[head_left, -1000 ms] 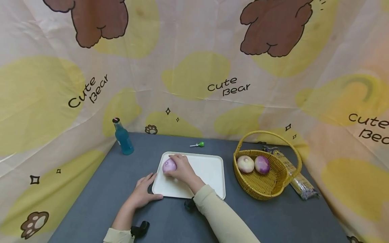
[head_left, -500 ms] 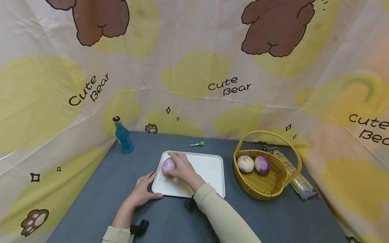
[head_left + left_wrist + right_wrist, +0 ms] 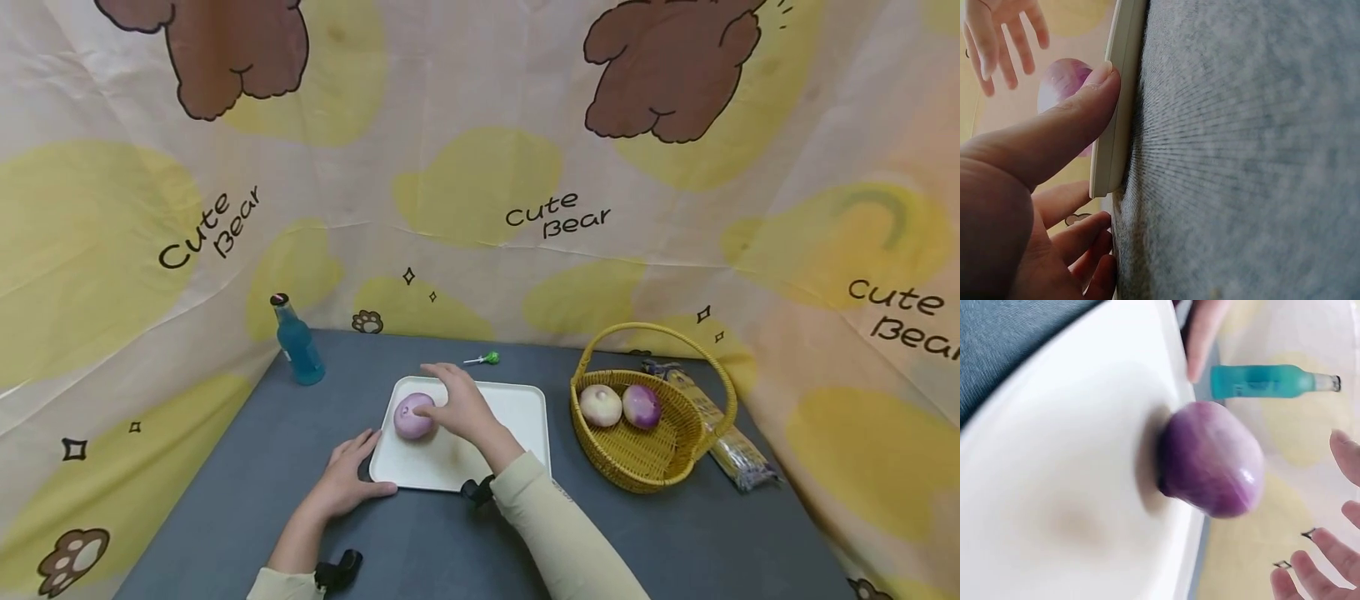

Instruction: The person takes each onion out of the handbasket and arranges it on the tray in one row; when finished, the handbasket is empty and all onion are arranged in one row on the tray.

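On the white tray (image 3: 502, 425) sits a purple onion (image 3: 413, 416), near the tray's left end. My right hand (image 3: 467, 406) is raised just right of the onion, fingers and thumb spread and holding nothing. A gap between that hand (image 3: 1322, 556) and the onion (image 3: 1213, 459) shows in the right wrist view. My left hand (image 3: 345, 479) lies at the tray's near left corner, its straight thumb against the front edge and its fingers along the left side. In the left wrist view the thumb (image 3: 1079, 119) touches the tray's rim (image 3: 1116, 125).
To the right stands a yellow wicker basket (image 3: 637, 458) with a tall handle, holding a pale onion (image 3: 601, 405) and a purple one (image 3: 641, 407). A clear plastic packet (image 3: 723, 433) lies behind it. A blue bottle (image 3: 301, 347) stands at back left, a green lollipop (image 3: 491, 358) behind the tray.
My right hand has let go of the onion, spread its fingers and lifted away to the right. The onion stays on the tray. The left hand keeps its place at the corner.
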`<state>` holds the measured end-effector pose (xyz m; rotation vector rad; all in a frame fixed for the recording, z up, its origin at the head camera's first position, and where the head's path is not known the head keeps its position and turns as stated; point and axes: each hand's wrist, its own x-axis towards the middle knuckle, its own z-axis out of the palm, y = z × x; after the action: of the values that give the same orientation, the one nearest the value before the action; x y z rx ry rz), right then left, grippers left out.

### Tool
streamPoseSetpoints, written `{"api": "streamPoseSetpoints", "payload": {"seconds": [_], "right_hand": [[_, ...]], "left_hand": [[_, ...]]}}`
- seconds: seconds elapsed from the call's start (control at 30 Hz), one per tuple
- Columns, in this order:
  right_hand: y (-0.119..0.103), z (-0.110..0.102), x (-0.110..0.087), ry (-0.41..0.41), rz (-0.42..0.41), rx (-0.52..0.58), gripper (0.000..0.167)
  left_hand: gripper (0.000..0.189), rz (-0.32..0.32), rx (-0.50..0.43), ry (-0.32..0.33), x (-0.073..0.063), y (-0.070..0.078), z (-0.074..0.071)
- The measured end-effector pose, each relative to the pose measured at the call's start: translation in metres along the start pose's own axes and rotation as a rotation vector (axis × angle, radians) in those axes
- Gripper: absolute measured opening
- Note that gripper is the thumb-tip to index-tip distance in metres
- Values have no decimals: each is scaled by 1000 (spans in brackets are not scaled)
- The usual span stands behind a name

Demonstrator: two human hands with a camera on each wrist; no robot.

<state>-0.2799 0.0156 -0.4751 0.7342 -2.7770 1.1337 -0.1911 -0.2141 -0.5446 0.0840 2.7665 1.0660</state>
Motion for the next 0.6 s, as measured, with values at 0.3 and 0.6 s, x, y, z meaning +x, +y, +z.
{"api": "streamPoseSetpoints", "payload": {"seconds": [0.3, 0.6], "right_hand": [[3, -26, -9, 52, -7, 85, 69], [4, -57, -31, 131, -28, 120, 69]], "left_hand": [[105, 1, 3, 0, 0, 1, 0], [106, -7, 57, 13, 0, 4, -2]]}}
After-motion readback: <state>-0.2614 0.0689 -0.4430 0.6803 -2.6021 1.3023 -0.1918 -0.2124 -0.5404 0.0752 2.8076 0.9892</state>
